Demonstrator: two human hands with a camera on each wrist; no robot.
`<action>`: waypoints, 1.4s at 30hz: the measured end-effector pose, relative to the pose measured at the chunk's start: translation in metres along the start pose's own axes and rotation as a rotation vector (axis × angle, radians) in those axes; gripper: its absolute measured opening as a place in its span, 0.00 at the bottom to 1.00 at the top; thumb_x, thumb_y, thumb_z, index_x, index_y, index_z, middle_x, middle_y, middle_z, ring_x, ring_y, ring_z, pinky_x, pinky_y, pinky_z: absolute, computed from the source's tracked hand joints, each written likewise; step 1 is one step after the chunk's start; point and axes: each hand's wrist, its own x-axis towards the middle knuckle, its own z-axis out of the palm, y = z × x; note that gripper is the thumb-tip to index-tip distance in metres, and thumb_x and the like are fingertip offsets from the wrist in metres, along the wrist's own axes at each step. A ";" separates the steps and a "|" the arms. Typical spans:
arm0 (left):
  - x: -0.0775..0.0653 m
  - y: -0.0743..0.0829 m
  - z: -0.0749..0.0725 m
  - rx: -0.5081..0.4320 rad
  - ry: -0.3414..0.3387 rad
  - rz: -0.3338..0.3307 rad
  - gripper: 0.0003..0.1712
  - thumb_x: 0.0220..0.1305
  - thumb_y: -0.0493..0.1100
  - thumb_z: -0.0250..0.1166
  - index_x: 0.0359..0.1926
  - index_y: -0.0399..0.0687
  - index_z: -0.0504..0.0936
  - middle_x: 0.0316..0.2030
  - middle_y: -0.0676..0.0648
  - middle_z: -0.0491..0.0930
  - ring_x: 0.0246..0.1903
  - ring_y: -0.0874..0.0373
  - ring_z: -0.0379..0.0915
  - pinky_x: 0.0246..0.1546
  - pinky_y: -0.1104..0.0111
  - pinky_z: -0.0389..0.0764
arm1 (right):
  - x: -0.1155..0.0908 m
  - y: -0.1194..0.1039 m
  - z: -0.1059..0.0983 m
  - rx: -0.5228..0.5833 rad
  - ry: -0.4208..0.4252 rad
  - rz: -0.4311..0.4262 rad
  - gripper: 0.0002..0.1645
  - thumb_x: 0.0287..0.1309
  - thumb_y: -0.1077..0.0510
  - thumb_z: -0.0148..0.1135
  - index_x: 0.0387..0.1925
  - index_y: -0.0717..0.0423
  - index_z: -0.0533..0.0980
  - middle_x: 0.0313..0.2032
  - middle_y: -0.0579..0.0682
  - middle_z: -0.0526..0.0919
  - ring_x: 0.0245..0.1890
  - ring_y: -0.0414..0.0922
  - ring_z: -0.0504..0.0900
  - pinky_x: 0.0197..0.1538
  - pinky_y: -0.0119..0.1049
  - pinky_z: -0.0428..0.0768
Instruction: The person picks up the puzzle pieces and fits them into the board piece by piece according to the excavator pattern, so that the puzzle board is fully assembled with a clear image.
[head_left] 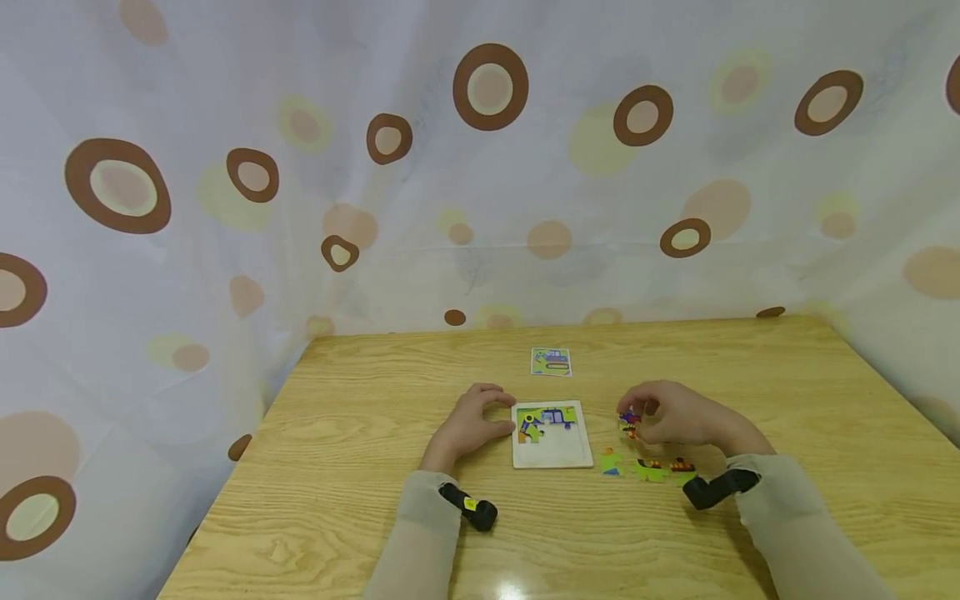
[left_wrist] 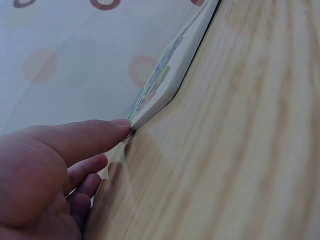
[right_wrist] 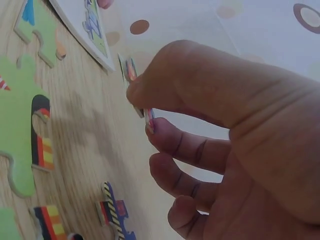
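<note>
A square white puzzle board (head_left: 551, 454) lies on the table with its upper part filled by pieces of a digger picture. At its left edge rests my left hand (head_left: 471, 423), the thumb (left_wrist: 107, 132) straight against the rim and the other fingers loosely bent. To the right of the board, my right hand (head_left: 678, 415) pinches a small colourful puzzle piece (right_wrist: 131, 69) between thumb and fingers, held above the table. Fingers partly cover it, so its picture is unclear. Beneath that hand lies a piece with black-and-yellow stripes (right_wrist: 117, 212).
Loose green puzzle pieces lie right of the board, among them one with a blue patch (head_left: 611, 462) and one with red and black (head_left: 651, 471). A small digger picture card (head_left: 551, 362) lies behind the board. A patterned curtain (head_left: 420, 200) surrounds the wooden table (head_left: 337, 467).
</note>
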 end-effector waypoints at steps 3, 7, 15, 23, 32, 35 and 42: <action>0.000 0.001 0.000 -0.002 -0.003 -0.002 0.19 0.63 0.43 0.70 0.56 0.51 0.82 0.65 0.46 0.66 0.67 0.44 0.58 0.66 0.51 0.61 | 0.001 -0.002 -0.001 0.018 0.003 -0.016 0.23 0.49 0.67 0.65 0.51 0.59 0.79 0.39 0.49 0.78 0.37 0.48 0.72 0.36 0.39 0.75; -0.001 0.001 0.000 -0.007 -0.001 -0.003 0.19 0.63 0.43 0.70 0.56 0.51 0.82 0.64 0.46 0.67 0.67 0.44 0.58 0.66 0.51 0.61 | 0.003 -0.005 -0.001 -0.024 0.023 -0.028 0.23 0.52 0.64 0.66 0.52 0.57 0.80 0.41 0.46 0.79 0.40 0.47 0.72 0.39 0.39 0.76; 0.000 0.000 0.000 -0.032 0.008 -0.004 0.19 0.63 0.43 0.70 0.55 0.50 0.82 0.64 0.46 0.67 0.66 0.44 0.58 0.66 0.50 0.61 | 0.009 -0.014 0.002 -0.047 0.056 -0.120 0.20 0.59 0.62 0.63 0.55 0.57 0.79 0.46 0.45 0.79 0.44 0.48 0.74 0.46 0.48 0.76; -0.001 0.000 0.001 -0.029 0.003 -0.006 0.19 0.64 0.43 0.70 0.56 0.50 0.82 0.64 0.46 0.67 0.67 0.44 0.58 0.66 0.50 0.61 | 0.020 -0.021 0.011 0.005 0.061 -0.165 0.21 0.59 0.63 0.63 0.56 0.58 0.79 0.45 0.46 0.78 0.43 0.49 0.73 0.44 0.45 0.75; -0.002 0.002 0.000 -0.037 0.001 -0.003 0.20 0.64 0.43 0.70 0.56 0.49 0.82 0.64 0.46 0.66 0.67 0.44 0.58 0.67 0.51 0.60 | 0.032 -0.030 0.019 0.017 0.075 -0.133 0.22 0.60 0.60 0.65 0.58 0.53 0.78 0.46 0.43 0.78 0.46 0.48 0.74 0.48 0.47 0.74; -0.002 0.001 0.000 -0.033 0.003 0.001 0.20 0.64 0.43 0.70 0.56 0.50 0.82 0.64 0.46 0.66 0.67 0.44 0.58 0.67 0.51 0.61 | 0.037 -0.033 0.022 0.027 0.073 -0.130 0.21 0.60 0.60 0.65 0.56 0.52 0.79 0.47 0.42 0.79 0.46 0.47 0.74 0.49 0.49 0.74; -0.001 0.001 0.000 -0.028 0.004 0.003 0.20 0.63 0.43 0.70 0.56 0.49 0.82 0.64 0.46 0.67 0.67 0.44 0.58 0.67 0.51 0.61 | 0.046 -0.037 0.028 0.025 0.048 -0.181 0.17 0.60 0.61 0.66 0.52 0.54 0.81 0.46 0.44 0.80 0.46 0.53 0.76 0.51 0.53 0.74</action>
